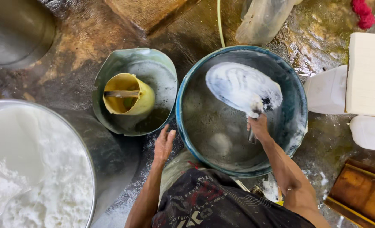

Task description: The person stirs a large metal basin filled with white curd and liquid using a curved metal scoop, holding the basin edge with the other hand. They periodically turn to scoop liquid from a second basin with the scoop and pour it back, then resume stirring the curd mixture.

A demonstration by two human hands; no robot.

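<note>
Closest in, a dark printed shirt (221, 202) fills the bottom edge, and both bare arms reach out over the wet, stained floor (81, 46). The left hand (164, 145) hangs open, fingers spread and loose, gripping nothing, just short of the rim of the bent green tub (111, 71). The right hand (259, 126) is wrapped tight round the handle of a broad white-smeared scoop (242, 86), whose blade lies flat inside the big blue-rimmed basin (299, 101), up toward the basin's far side. The basin's grey inside is wet and speckled with foam. Over on the left, a large metal pan (79, 143) holds white liquid and froth. Further out, a yellow jug (145, 99) lies tipped on its side inside the green tub. On the right, white plastic containers (327, 90) stand beside a pale block (369, 74), with a brown wooden tray (362, 194) nearer the corner.
</note>
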